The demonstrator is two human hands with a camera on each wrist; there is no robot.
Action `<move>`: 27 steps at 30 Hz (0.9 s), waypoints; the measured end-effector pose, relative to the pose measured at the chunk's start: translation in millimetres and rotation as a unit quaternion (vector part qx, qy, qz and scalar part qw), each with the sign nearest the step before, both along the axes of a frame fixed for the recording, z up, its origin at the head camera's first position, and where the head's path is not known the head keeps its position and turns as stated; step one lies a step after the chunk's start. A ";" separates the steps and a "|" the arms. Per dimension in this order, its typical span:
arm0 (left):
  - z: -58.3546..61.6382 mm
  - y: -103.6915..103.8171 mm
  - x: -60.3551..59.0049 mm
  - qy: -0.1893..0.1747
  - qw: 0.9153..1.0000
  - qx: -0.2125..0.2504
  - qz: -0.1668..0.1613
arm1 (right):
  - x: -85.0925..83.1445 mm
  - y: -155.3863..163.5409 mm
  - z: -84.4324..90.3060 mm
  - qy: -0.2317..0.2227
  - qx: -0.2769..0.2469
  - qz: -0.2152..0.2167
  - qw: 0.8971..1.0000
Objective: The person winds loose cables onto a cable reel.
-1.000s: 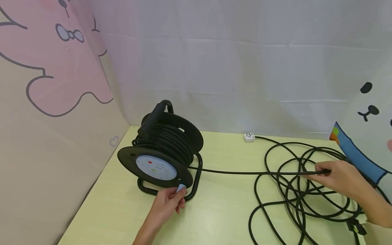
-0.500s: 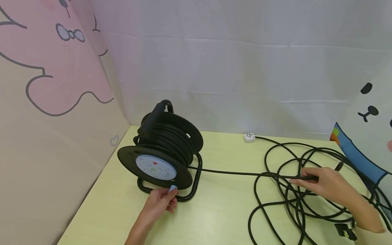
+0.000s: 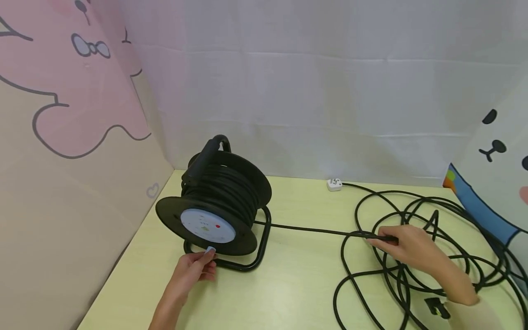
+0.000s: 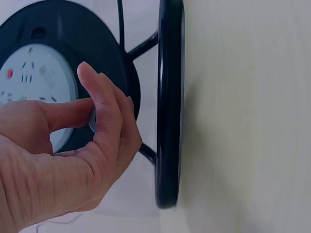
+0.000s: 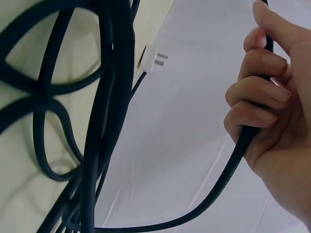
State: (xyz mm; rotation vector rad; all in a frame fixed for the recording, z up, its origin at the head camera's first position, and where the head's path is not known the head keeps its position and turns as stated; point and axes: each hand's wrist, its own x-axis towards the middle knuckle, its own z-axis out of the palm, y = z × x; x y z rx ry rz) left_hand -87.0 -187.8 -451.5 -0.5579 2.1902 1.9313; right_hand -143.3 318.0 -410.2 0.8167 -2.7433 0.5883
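Note:
A black cable reel (image 3: 169, 213) with a pale round socket face (image 3: 206, 225) stands at the left of the table, cable wound thickly on its drum. At the lower edge of the front disc, my left hand (image 3: 185, 275) pinches a small pale crank knob (image 3: 210, 250) between thumb and fingers. In the left wrist view, the fingers mostly hide this knob (image 4: 92, 120). From the drum a black cable (image 3: 307, 228) runs right into my right hand (image 3: 412, 247), which grips it above the loose coils. The right wrist view shows the fingers curled round the cable (image 5: 214, 196).
Tangled loops of cable (image 3: 406, 293) spread over the table's right side. A white plug (image 3: 334, 184) lies near the back edge. By the right sleeve is a small black piece with yellow-green (image 3: 437, 307). Printed cloth walls (image 3: 288, 114) stand behind and beside the table.
My left hand has carried the knob leftward along the disc's lower edge, and the socket face has turned, its red spot shifting right. My right hand has moved left with the cable, towards the reel.

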 end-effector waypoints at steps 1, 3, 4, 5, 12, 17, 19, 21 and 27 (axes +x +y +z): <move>0.0 -3.9 -0.3 0.002 1.000 0.002 0.005 | -0.7 -3.5 -0.6 -0.004 0.001 0.002 1.000; 1.6 -11.9 -0.5 0.004 1.000 0.005 0.010 | -2.7 -9.9 -2.2 -0.001 0.004 0.013 1.000; 2.7 -15.4 -0.7 0.004 1.000 0.004 0.013 | -3.7 -12.6 -3.4 0.002 0.006 0.018 1.000; 3.8 -18.8 -1.1 0.006 1.000 0.006 0.016 | -4.4 -15.3 -4.4 0.004 0.008 0.024 1.000; 16.5 -37.4 -3.4 0.019 0.998 0.016 0.055 | -7.4 -33.1 -6.8 -0.016 0.012 0.044 0.999; 27.4 -50.3 -5.0 0.024 0.996 0.031 0.084 | -12.2 -48.2 -6.0 -0.024 -0.010 0.079 0.997; 31.9 -55.3 -5.4 0.030 0.994 0.040 0.093 | -15.0 -55.0 -6.9 -0.007 -0.018 0.096 0.995; 37.0 -59.3 -6.2 0.038 0.993 0.049 0.099 | -17.2 -61.4 -8.3 0.008 -0.022 0.109 0.994; 56.8 -67.1 -9.6 0.073 0.989 0.082 0.099 | -21.6 -78.2 -12.2 0.023 -0.017 0.130 0.991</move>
